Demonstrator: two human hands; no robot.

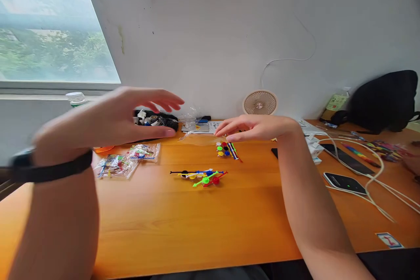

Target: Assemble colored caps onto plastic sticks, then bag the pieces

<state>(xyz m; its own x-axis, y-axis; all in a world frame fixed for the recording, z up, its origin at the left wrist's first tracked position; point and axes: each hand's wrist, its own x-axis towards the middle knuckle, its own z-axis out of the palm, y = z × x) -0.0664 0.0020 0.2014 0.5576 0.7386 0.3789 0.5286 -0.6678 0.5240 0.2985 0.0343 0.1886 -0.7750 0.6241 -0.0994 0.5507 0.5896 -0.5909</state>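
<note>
My left hand (pixel 138 113) is raised above the orange table (pixel 170 223), fingers stretched out and apart, with nothing visible in it; a black band circles that wrist. My right hand (pixel 252 127) hovers low over a small cluster of coloured discs and sticks (pixel 226 150), fingers extended and loosely together, near a crumpled clear plastic bag (pixel 197 138). Whether the fingertips touch the bag I cannot tell. A second pile of coloured sticks and discs (pixel 201 176) lies nearer me, in the middle of the table.
Two clear bags of coloured parts (pixel 126 161) lie at the left. A black tray of small items (pixel 157 121), a small fan (pixel 260 102), two phones (pixel 344 182) with white cables, a black bag (pixel 383 98) and a bottle (pixel 76 98) stand around the table's edges.
</note>
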